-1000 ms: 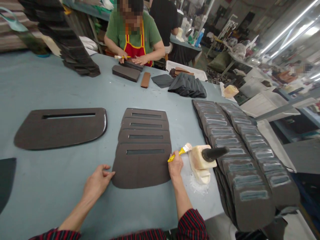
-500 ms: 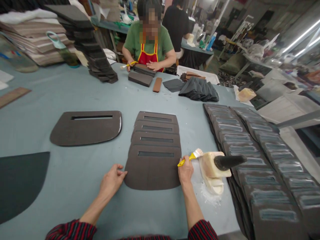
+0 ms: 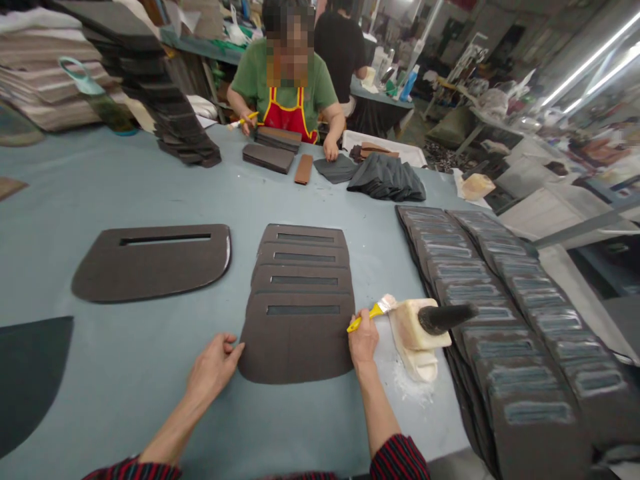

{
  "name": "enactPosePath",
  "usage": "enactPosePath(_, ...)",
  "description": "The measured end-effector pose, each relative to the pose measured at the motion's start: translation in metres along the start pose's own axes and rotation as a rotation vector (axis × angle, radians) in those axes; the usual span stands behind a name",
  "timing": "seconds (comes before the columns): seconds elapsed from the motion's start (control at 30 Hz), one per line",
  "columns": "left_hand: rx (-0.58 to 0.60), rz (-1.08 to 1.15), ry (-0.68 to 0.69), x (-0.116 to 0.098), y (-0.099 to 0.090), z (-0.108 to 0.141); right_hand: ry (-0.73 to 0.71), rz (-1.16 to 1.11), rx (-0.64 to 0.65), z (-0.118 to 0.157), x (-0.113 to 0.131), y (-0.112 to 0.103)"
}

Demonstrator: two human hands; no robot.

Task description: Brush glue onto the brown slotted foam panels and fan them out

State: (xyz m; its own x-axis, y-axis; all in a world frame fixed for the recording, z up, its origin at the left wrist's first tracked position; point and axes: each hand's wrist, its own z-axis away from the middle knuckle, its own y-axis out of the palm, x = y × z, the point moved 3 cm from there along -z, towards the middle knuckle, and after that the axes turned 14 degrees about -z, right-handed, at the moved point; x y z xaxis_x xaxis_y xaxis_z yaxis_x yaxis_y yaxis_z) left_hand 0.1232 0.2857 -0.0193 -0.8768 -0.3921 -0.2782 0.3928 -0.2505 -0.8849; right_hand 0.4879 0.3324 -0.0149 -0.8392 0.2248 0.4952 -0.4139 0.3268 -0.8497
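Note:
In front of me lies an overlapping row of dark brown slotted panels, fanned so that several narrow slots show. At their lower left edge, my left hand has its thumb tip against or just beside the nearest panel. Its fingers are loosely bent and hold nothing I can see. My right hand grips a yellow-handled paintbrush, its pale bristles pointing up and right, while resting at the panels' right edge. Close to the bristles stands a cream glue-smeared block-like container with a dark handle-like rod.
Rows of slotted panels with white smears around the slots cover the right side. A larger slotted panel and a dark green piece lie left. Opposite, a co-worker holds another brush near stacked strips.
My view has shifted slightly, moving most things leftward. Both my hands stay by the panel edges. The co-worker's one hand has moved from the strips toward the dark pieces beside them.

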Motion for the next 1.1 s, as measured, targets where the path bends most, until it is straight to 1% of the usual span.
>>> enactPosePath(0.07,-0.106,0.001,0.040,-0.005,-0.002,-0.003,-0.006,-0.006,-0.006,0.000,0.001,0.000)
enactPosePath(0.13,-0.207,-0.002,0.149,-0.017,-0.003,-0.004,-0.010,-0.012,-0.008,0.000,0.001,0.000)
enactPosePath(0.2,-0.268,-0.036,0.299,-0.035,-0.004,-0.003,-0.008,-0.015,-0.003,-0.001,0.002,-0.001)
enactPosePath(0.27,-0.300,-0.133,0.392,-0.053,-0.005,0.000,0.001,-0.013,0.003,-0.001,0.002,-0.001)
enactPosePath(0.37,-0.310,-0.319,0.395,-0.068,-0.006,0.005,0.014,-0.014,0.012,0.000,0.002,-0.002)
enactPosePath(0.43,-0.291,-0.397,0.389,-0.073,-0.007,0.006,0.008,-0.023,0.017,0.001,0.002,-0.001)
enactPosePath(0.5,-0.271,-0.428,0.387,-0.074,-0.009,0.007,-0.008,-0.035,0.021,0.001,0.002,0.000)
enactPosePath(0.6,-0.262,-0.411,0.390,-0.077,-0.011,0.007,-0.034,-0.019,0.008,-0.002,0.003,0.000)
enactPosePath(0.67,-0.271,-0.361,0.379,-0.079,-0.011,0.007,-0.056,0.020,-0.023,-0.006,0.006,-0.002)
enactPosePath(0.77,-0.262,-0.172,0.345,-0.076,-0.012,0.004,-0.131,0.062,-0.093,-0.007,0.012,-0.009)
enactPosePath(0.83,-0.250,0.002,0.293,-0.063,-0.017,-0.001,-0.191,0.043,-0.155,-0.002,0.012,-0.015)
enactPosePath(0.87,-0.262,0.063,0.243,-0.050,-0.021,-0.005,-0.223,0.017,-0.173,0.001,0.011,-0.017)
enactPosePath(0.9,-0.291,0.091,0.172,-0.033,-0.028,-0.009,-0.269,-0.029,-0.172,0.005,0.008,-0.017)
enactPosePath(0.93,-0.334,0.089,0.079,-0.011,-0.037,-0.012,-0.311,-0.074,-0.180,0.010,0.005,-0.016)
enactPosePath(1.0,-0.441,0.031,-0.143,0.042,-0.059,-0.012,-0.388,-0.145,-0.181,0.018,-0.001,-0.012)
enactPosePath(1.03,-0.491,0.005,-0.259,0.070,-0.071,-0.007,-0.392,-0.174,-0.225,0.021,-0.003,-0.010)
enactPosePath(1.1,-0.554,-0.029,-0.458,0.123,-0.093,0.007,-0.401,-0.245,-0.250,0.029,-0.003,-0.007)
